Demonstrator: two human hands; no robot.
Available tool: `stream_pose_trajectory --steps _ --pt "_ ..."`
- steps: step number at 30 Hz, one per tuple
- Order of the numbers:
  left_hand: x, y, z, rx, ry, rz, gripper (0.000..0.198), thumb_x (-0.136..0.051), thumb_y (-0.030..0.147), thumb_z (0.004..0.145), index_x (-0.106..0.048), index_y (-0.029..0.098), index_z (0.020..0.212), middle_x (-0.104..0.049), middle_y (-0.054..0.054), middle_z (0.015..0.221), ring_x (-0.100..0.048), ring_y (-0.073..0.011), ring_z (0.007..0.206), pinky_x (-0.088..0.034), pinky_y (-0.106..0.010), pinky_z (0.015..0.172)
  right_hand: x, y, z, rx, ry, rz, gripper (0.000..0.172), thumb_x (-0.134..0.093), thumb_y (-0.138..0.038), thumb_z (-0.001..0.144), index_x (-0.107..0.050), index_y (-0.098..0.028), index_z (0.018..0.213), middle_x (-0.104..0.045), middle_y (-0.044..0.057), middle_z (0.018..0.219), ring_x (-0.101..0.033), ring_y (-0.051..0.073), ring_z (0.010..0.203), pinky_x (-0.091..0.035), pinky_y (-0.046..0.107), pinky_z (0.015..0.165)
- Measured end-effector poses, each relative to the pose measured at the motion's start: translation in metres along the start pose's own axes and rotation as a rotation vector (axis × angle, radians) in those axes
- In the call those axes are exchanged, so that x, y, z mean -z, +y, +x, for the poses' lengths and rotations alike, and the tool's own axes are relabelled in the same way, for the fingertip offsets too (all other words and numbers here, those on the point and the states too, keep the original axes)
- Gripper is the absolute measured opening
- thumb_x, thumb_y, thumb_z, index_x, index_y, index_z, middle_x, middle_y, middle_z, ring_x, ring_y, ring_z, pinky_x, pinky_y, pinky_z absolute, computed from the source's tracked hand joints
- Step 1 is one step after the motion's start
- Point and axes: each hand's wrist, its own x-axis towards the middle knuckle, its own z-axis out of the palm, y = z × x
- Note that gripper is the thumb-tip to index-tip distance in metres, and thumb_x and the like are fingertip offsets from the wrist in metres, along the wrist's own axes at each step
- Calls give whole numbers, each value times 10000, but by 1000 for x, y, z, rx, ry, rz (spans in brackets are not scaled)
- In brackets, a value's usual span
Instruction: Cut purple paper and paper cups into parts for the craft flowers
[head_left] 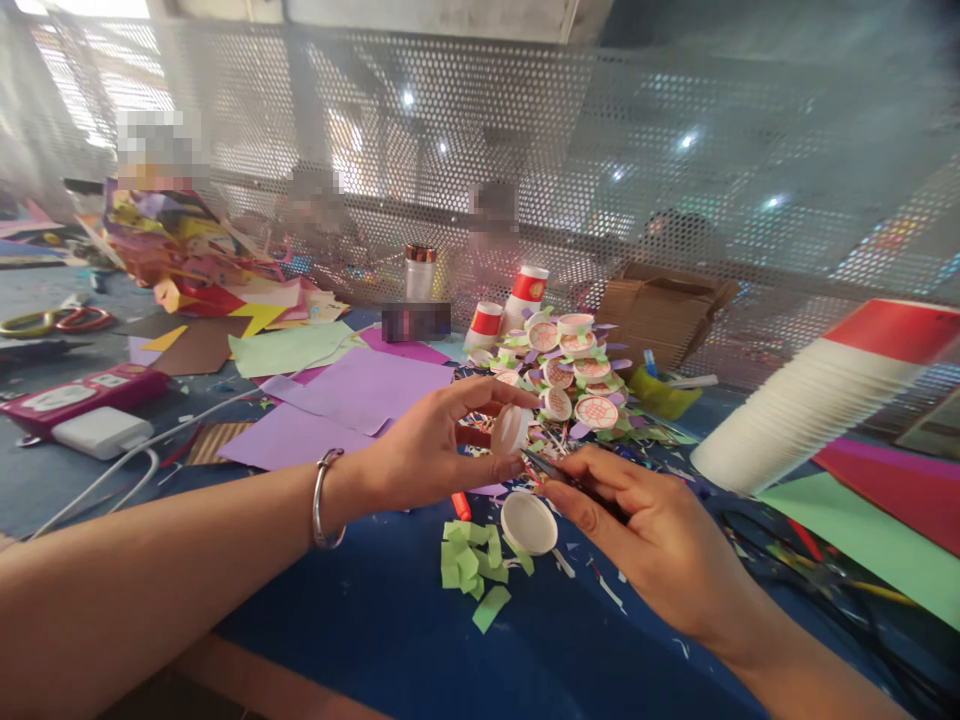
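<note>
My left hand (435,445) pinches a small white paper-cup disc (510,430) between thumb and fingers, held upright above the blue table (390,620). My right hand (630,520) grips dark scissors (551,468), whose blades point left and touch the disc's lower edge. A second white cup bottom (529,523) lies flat on the table just below. Green paper scraps (472,565) are scattered beside it. A silver bangle (322,500) circles my left wrist.
A pile of decorated cup discs with paper petals (574,380) sits behind my hands. A tilted stack of red-rimmed paper cups (817,400) lies at right. Purple paper sheets (352,395), a pink device and white charger (82,410) lie left. A perforated metal screen (525,150) backs the table.
</note>
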Motion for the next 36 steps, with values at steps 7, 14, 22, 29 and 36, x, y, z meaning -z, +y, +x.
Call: stream_pose_trajectory --steps 7,14,22,29,36 --pt "1 7 -2 -85 42 183 446 -701 165 811 -599 181 1244 -589 -93 1202 -616 -207 1087 -591 -334 885 -1 1 0 9 21 -14 277 -564 -464 952 -582 -215 832 -458 -49 643 -402 113 563 -335 252 498" --pt "2 12 -2 -114 29 252 438 -677 111 783 -612 204 1206 -590 -84 1214 -589 -217 1130 -578 -337 906 -1 3 0 -2 -11 -20 283 -546 -483 955 -623 -214 914 -601 4 773 -518 153 657 -431 276 590" --pt "1 2 -1 41 5 13 441 -711 199 813 -573 183 1231 -607 -88 1172 -624 -193 1015 -583 -294 790 2 -4 3 -83 -21 132 299 -589 -509 927 -577 -211 932 -548 -25 716 -470 132 632 -391 248 550" --pt "2 5 3 109 14 -108 462 -729 172 801 -568 144 1232 -645 -103 1126 -608 -212 1089 -546 -318 859 4 -7 2 -99 -14 134 347 -544 -543 942 -596 -204 995 -629 9 799 -503 139 662 -391 255 561" --pt "2 6 2 93 12 -89 457 -730 195 808 -565 149 1232 -637 -109 1141 -606 -222 1086 -557 -325 839 3 -11 2 -55 0 70 307 -545 -493 953 -576 -209 839 -457 -42 643 -394 118 560 -325 248 490"
